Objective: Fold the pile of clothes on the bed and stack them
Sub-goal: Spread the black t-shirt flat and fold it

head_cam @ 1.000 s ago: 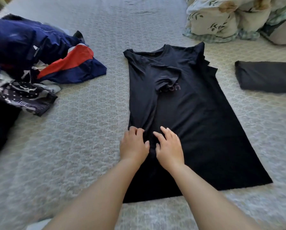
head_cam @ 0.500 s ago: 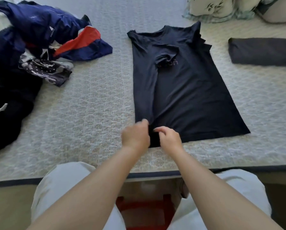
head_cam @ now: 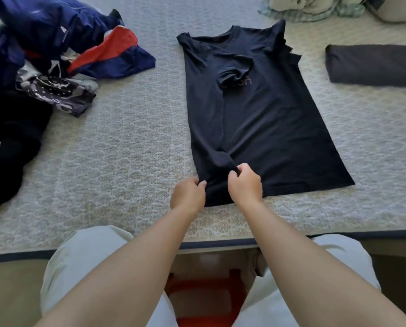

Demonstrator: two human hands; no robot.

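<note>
both hands pinch the soft black t-shirt (head_cam: 263, 128) at its hem, left hand (head_cam: 188, 194) and right hand (head_cam: 245, 185) bunching fabric on the quilted, patterned bed (head_cam: 131, 147).

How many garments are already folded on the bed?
1: a dark folded garment at the far right. The black T-shirt is mid-fold; the pile at left is unfolded and may hide more.
</note>
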